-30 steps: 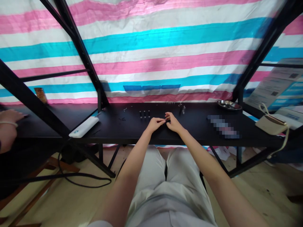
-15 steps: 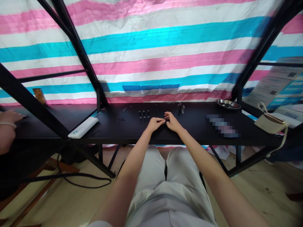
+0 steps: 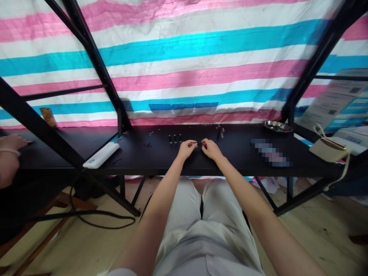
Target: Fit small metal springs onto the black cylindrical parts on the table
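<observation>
Both my hands rest on the black table near its middle. My left hand has its fingers curled in a pinch, and my right hand is pinched the same way. Between the fingertips they hold a small dark piece, too small to name. Just behind my left hand stand three small dark upright parts. Behind my right hand lie two more small parts.
A white power bank lies at the table's left end, its cable trailing to the floor. A metal dish sits at the back right, a cream pouch further right. Another person's hand is at the far left. Black frame struts cross above.
My hands have drawn slightly apart and shifted a little away from me; the fingertips no longer overlap, and the small dark piece now shows between them.
</observation>
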Tool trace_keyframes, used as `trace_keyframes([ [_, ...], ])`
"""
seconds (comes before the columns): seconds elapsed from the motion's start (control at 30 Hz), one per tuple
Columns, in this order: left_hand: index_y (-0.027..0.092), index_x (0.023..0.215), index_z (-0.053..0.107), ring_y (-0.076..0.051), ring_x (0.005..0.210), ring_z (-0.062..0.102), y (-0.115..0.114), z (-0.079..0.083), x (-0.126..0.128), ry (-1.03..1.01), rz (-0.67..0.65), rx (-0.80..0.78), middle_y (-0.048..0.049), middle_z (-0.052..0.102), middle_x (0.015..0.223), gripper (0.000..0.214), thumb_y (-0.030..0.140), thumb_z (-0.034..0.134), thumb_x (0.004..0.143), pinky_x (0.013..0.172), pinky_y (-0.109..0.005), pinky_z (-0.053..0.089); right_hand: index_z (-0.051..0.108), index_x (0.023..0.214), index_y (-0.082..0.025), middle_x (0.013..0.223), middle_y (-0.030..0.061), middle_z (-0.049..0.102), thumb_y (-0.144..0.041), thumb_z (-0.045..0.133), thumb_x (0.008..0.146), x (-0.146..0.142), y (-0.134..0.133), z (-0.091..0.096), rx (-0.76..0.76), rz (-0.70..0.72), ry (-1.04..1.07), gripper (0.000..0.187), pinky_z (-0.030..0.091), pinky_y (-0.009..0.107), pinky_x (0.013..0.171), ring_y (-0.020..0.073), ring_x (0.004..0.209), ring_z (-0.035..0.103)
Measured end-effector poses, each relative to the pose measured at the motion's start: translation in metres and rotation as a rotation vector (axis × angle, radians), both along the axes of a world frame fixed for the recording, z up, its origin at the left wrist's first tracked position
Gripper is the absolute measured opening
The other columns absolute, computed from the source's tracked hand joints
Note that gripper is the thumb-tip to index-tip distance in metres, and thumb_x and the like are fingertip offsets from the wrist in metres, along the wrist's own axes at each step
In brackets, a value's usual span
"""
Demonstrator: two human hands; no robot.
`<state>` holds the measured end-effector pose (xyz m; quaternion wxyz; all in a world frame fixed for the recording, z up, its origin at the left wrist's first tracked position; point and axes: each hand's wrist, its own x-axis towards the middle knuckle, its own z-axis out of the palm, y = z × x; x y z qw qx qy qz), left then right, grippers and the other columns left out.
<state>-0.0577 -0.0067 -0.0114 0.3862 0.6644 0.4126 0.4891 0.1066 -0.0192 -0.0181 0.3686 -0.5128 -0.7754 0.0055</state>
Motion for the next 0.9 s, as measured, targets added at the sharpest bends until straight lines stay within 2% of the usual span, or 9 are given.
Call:
trace_keyframes([
  [0.1,0.01,0.089,0.064,-0.016,0.074,0.065,0.0,0.0,0.0,-0.072,-0.051,-0.016,-0.0086,0.069,0.076,0.026,0.026,0.066,0.069,0.076,-0.031,0.049,0.056,0.091,-0.019,0.072,0.0031,0.058,-0.019,0.049,0.076,0.0,0.0,0.0,-0.01,0.022,0.015,0.016,0.04,0.027,0.065,0.0161,0.069,0.052],
  [0.2,0.011,0.092,0.062,-0.015,0.073,0.064,0.0,0.0,0.001,-0.083,-0.036,-0.001,-0.0077,0.069,0.079,0.032,0.027,0.068,0.066,0.078,-0.031,0.048,0.055,0.089,-0.02,0.072,0.0024,0.059,-0.022,0.05,0.078,-0.001,-0.002,0.002,-0.016,0.051,0.037,0.012,0.039,0.025,0.062,0.0148,0.066,0.053],
  [0.4,0.012,0.077,0.066,-0.013,0.063,0.057,-0.001,0.0,0.0,0.022,0.013,0.06,-0.004,0.066,0.072,0.026,0.034,0.068,0.065,0.068,-0.028,0.047,0.056,0.082,-0.02,0.065,0.0005,0.059,-0.028,0.049,0.083,-0.005,-0.007,0.004,-0.026,0.06,-0.018,0.01,0.033,0.023,0.056,0.0142,0.06,0.054],
  [0.63,0.012,0.075,0.067,-0.011,0.058,0.052,0.001,-0.002,0.0,0.102,0.071,0.097,-0.0028,0.064,0.068,0.025,0.035,0.068,0.063,0.061,-0.025,0.044,0.058,0.075,-0.021,0.069,0.0034,0.063,-0.031,0.046,0.086,-0.007,-0.009,0.005,-0.012,0.01,-0.171,0.019,0.03,0.024,0.055,0.0154,0.061,0.055],
  [0.77,0.012,0.081,0.067,-0.012,0.058,0.054,0.0,0.002,0.002,0.211,0.238,0.094,-0.0028,0.064,0.066,0.022,0.029,0.065,0.067,0.061,-0.024,0.043,0.058,0.071,-0.021,0.069,0.0037,0.064,-0.038,0.043,0.087,-0.007,-0.009,0.006,-0.03,-0.037,-0.236,0.028,0.028,0.024,0.054,0.0149,0.061,0.055],
  [0.9,0.015,0.086,0.065,-0.015,0.071,0.06,-0.001,0.009,0.004,0.378,0.431,0.078,-0.0038,0.067,0.072,0.018,0.028,0.059,0.073,0.071,-0.025,0.044,0.059,0.072,-0.021,0.07,0.0031,0.065,-0.037,0.041,0.088,-0.008,-0.01,0.008,-0.055,-0.059,-0.29,0.029,0.027,0.024,0.054,0.0138,0.062,0.055],
])
